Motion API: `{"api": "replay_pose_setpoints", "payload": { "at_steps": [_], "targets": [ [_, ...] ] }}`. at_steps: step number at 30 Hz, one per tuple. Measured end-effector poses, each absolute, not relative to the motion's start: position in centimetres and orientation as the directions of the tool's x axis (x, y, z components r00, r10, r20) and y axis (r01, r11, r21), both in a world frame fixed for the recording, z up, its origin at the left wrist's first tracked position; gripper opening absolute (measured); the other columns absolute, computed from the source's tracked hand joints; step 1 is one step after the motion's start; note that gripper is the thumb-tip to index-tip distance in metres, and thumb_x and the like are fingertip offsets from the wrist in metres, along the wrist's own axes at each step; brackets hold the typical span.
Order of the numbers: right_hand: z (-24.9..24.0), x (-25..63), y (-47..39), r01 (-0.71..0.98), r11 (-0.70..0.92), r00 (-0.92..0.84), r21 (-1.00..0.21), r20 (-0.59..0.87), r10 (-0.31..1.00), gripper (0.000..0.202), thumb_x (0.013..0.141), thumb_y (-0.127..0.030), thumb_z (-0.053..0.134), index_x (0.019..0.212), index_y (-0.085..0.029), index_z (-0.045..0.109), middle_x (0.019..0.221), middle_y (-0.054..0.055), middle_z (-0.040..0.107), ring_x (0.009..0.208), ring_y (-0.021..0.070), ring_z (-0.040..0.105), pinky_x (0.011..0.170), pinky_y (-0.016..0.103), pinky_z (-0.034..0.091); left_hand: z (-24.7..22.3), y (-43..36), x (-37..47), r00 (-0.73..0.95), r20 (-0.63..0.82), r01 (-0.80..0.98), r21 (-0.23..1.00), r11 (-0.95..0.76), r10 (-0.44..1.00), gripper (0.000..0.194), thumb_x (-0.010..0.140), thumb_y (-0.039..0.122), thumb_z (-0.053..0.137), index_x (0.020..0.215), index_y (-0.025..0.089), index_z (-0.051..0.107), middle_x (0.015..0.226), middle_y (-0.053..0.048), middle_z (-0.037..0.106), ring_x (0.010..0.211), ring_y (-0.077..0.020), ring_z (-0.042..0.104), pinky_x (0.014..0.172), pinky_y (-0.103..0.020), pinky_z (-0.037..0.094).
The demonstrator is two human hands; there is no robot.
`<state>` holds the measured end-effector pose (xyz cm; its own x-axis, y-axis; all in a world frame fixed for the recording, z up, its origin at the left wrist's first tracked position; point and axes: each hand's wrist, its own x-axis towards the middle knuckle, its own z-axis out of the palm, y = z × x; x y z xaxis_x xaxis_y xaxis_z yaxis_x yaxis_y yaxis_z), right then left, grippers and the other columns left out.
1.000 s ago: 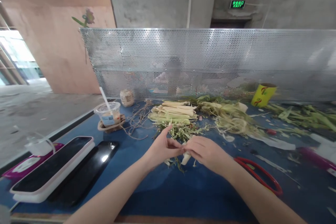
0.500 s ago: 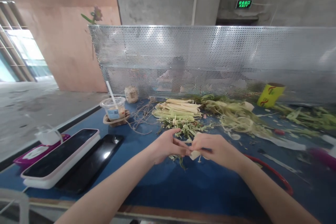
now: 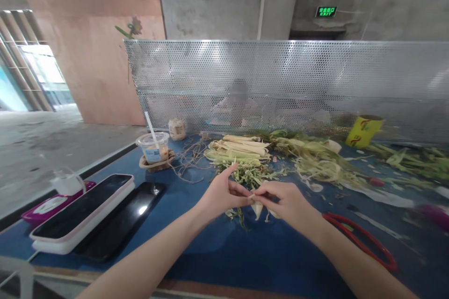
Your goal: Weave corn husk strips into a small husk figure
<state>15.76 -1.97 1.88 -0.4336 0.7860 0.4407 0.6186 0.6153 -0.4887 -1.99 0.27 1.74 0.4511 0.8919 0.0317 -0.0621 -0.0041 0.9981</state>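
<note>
A small pale piece of corn husk (image 3: 257, 209) hangs point down between my hands above the table. My left hand (image 3: 224, 194) has its fingertips closed on the top of this piece, with the thumb raised apart from them. From the other side, my right hand (image 3: 286, 201) pinches the same spot between thumb and forefinger. The two sets of fingertips meet, so the exact grip is partly hidden. Just beyond the hands lie a heap of small green sprigs (image 3: 250, 173) and a stack of flat, pale corn husks (image 3: 242, 145).
Loose husks (image 3: 315, 154) spread to the right, near a yellow roll (image 3: 364, 131) and red-handled scissors (image 3: 361, 240). On the left are a cup with a straw (image 3: 153, 148), tangled twine (image 3: 192, 156), a black phone (image 3: 122, 219) and a pink-edged device (image 3: 84, 210). A perforated metal screen (image 3: 210, 84) stands behind.
The husk piece now hangs lower and narrower beneath the fingertips. My left thumb has lifted, and my right fingers have shifted their pinch. The camera view has tilted up slightly.
</note>
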Motion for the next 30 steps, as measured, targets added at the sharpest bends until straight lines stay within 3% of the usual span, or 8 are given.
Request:
{"api": "replay_pose_setpoints", "payload": {
  "at_steps": [6, 16, 20, 23, 30],
  "targets": [
    [1.63, 15.89, -2.03, 0.556, 0.705, -0.452, -0.441, 0.551, 0.701, 0.012, 0.080, -0.017, 0.050, 0.077, -0.019, 0.062, 0.073, 0.002, 0.064, 0.066, 0.0114, 0.058, 0.062, 0.020, 0.044, 2.14, 0.15, -2.08, 0.436, 0.019, -0.105, 0.994, 0.030, 0.900, 0.102, 0.058, 0.014, 0.074, 0.135, 0.005, 0.008, 0.065, -0.005, 0.069, 0.059, -0.0122, 0.061, 0.061, -0.024, 0.045],
    [1.60, 15.63, -2.08, 0.494, 0.753, -0.374, -0.435, 0.676, 0.635, 0.012, 0.079, -0.018, 0.051, 0.071, -0.019, 0.060, 0.070, 0.003, 0.065, 0.064, 0.0114, 0.060, 0.059, 0.019, 0.045, 2.20, 0.11, -1.97, 0.401, 0.100, -0.148, 0.988, -0.043, 0.911, 0.110, 0.055, 0.014, 0.075, 0.136, 0.010, 0.001, 0.069, -0.005, 0.070, 0.063, -0.0151, 0.063, 0.066, -0.027, 0.046],
    [1.62, 15.56, -2.04, 0.445, 0.723, -0.368, -0.529, 0.628, 0.686, 0.011, 0.077, -0.019, 0.052, 0.070, -0.019, 0.060, 0.068, 0.003, 0.064, 0.062, 0.0128, 0.060, 0.057, 0.022, 0.046, 1.98, 0.31, -2.16, 0.469, 0.077, -0.095, 0.995, -0.036, 0.880, 0.097, 0.059, 0.018, 0.073, 0.135, 0.008, 0.013, 0.069, -0.007, 0.070, 0.063, -0.0156, 0.063, 0.061, -0.025, 0.045],
    [1.59, 15.51, -2.00, 0.374, 0.650, -0.331, -0.662, 0.559, 0.760, 0.010, 0.076, -0.021, 0.053, 0.071, -0.018, 0.061, 0.068, 0.004, 0.063, 0.058, 0.0132, 0.060, 0.053, 0.022, 0.047, 1.95, 0.41, -2.27, 0.458, 0.105, -0.100, 0.993, -0.066, 0.883, 0.098, 0.060, 0.017, 0.072, 0.136, 0.008, 0.010, 0.065, -0.005, 0.070, 0.060, -0.0154, 0.063, 0.059, -0.024, 0.044],
    [1.52, 15.34, -1.93, 0.331, 0.542, -0.342, -0.773, 0.437, 0.832, 0.010, 0.075, -0.022, 0.053, 0.076, -0.018, 0.062, 0.065, 0.003, 0.062, 0.053, 0.0119, 0.059, 0.052, 0.023, 0.049, 1.79, 0.38, -2.13, 0.431, 0.132, -0.104, 0.990, -0.096, 0.893, 0.094, 0.058, 0.012, 0.072, 0.134, 0.011, 0.017, 0.065, -0.003, 0.069, 0.059, -0.0131, 0.062, 0.061, -0.024, 0.046]
  ]
}}
